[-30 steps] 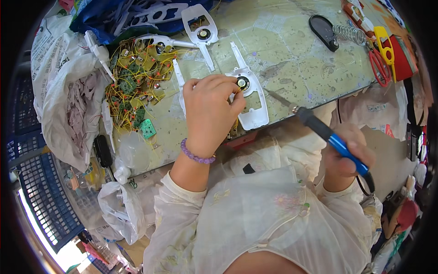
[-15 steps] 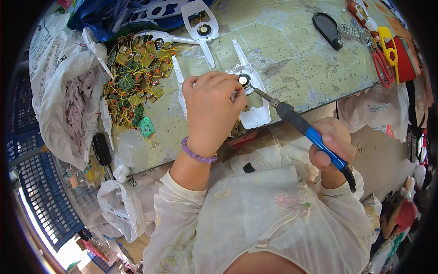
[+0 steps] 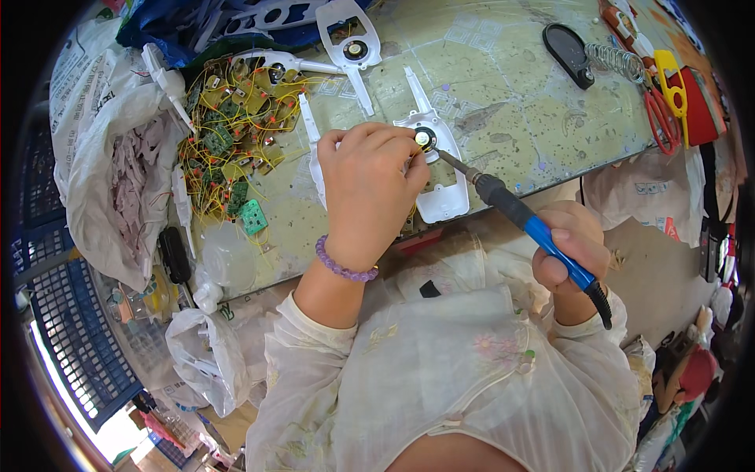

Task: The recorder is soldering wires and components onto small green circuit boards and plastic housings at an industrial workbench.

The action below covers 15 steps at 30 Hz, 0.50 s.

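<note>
My right hand (image 3: 578, 245) is wrapped round the blue barrel of a soldering iron (image 3: 543, 234). The iron slants up and left, its tip at the edge of a small round black speaker (image 3: 425, 139). That speaker sits in a white plastic housing (image 3: 444, 206) with a narrow handle pointing away from me. Over the housing's left side, my left hand (image 3: 366, 177) is closed in a pinch beside the speaker. Whatever its fingertips hold is hidden behind the hand. Another white shell piece (image 3: 307, 118) shows partly to the left of this hand.
A heap of circuit boards with yellow wires (image 3: 228, 141) lies on the left. Beyond are more white housings (image 3: 346, 31) and a blue bag (image 3: 157, 31). A black oval holder (image 3: 565, 51) with a coil spring (image 3: 613, 61), red-handled scissors (image 3: 661, 118) and a yellow tool (image 3: 671, 86) lie far right.
Hardly anything differs. The whole view has shifted slightly, while both hands keep their grip and the iron's tip stays at the speaker.
</note>
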Available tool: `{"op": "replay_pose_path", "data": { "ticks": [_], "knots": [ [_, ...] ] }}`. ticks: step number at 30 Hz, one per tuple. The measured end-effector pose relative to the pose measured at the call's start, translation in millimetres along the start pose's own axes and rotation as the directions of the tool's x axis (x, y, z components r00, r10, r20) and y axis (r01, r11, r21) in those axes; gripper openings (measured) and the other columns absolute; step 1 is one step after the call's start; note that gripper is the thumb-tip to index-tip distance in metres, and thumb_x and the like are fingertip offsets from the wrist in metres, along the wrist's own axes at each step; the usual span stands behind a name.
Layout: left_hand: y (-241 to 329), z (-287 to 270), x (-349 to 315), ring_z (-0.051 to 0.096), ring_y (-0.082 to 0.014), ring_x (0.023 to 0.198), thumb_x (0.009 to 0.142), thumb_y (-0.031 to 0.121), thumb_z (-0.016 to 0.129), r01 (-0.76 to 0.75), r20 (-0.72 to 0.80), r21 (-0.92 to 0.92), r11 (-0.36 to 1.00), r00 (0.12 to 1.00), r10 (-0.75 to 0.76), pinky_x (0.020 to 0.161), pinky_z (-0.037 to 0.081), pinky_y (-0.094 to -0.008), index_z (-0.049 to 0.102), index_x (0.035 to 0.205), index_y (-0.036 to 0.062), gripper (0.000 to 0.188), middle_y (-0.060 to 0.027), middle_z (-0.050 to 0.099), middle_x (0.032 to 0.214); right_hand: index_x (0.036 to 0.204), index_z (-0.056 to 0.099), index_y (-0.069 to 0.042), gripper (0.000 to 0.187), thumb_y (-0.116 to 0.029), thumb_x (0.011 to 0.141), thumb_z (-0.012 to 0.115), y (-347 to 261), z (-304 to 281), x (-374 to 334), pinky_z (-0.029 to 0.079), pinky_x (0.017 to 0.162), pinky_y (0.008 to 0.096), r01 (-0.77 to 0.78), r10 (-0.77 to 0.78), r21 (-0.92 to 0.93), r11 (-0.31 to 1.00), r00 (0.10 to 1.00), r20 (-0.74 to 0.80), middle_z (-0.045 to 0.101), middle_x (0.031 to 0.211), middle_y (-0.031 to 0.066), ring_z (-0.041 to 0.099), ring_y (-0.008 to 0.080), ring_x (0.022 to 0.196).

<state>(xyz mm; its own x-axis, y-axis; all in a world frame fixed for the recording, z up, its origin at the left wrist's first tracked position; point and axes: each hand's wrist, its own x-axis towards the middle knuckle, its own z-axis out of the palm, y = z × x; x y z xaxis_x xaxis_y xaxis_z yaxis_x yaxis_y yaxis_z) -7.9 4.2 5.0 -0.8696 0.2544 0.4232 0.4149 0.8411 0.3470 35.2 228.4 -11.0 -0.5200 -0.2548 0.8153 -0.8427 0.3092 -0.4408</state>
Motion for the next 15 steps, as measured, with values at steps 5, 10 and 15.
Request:
{"op": "replay_pose_path", "data": {
  "ticks": [5, 10, 15],
  "knots": [
    [0.5, 0.3, 0.0, 0.06, -0.0162, 0.084, 0.068, 0.008, 0.068, -0.007, -0.006, 0.003, 1.0, 1.0, 0.007, 0.08, 0.036, -0.039, 0.064, 0.069, 0.0086, 0.003, 0.0007, 0.068, 0.083, 0.108, 0.042, -0.004, 0.037, -0.037, 0.094, 0.049, -1.4, -3.0, 5.7, 0.044, 0.044, 0.0316, -0.011, 0.01, 0.01, 1.0, 1.0, 0.016, 0.06, 0.067, 0.0147, 0.056, 0.0238, 0.049],
    [-0.4, 0.7, -1.0, 0.06, -0.0161, 0.084, 0.068, 0.009, 0.068, -0.009, -0.013, 0.002, 1.0, 1.0, 0.009, 0.081, 0.036, -0.0394, 0.064, 0.069, 0.0086, 0.004, 0.0009, 0.068, 0.083, 0.107, 0.048, -0.004, 0.036, -0.029, 0.087, 0.064, -1.2, -15.8, 18.9, 0.046, 0.049, 0.0352, 0.0, -0.01, 0.054, 0.999, 0.982, 0.188, 0.061, 0.079, 0.014, 0.057, 0.0267, 0.057],
    [0.1, 0.8, -1.5, 0.06, -0.0162, 0.084, 0.069, 0.009, 0.068, 0.004, -0.004, -0.005, 1.0, 1.0, -0.004, 0.081, 0.036, -0.0393, 0.064, 0.069, 0.0087, 0.004, 0.0007, 0.067, 0.083, 0.104, 0.049, -0.002, 0.035, -0.028, 0.086, 0.064, 0.4, -15.2, 27.7, 0.045, 0.046, 0.033, 0.055, -0.072, 0.085, 0.995, 0.974, 0.214, 0.06, 0.076, 0.0136, 0.056, 0.0257, 0.055]
  ]
}}
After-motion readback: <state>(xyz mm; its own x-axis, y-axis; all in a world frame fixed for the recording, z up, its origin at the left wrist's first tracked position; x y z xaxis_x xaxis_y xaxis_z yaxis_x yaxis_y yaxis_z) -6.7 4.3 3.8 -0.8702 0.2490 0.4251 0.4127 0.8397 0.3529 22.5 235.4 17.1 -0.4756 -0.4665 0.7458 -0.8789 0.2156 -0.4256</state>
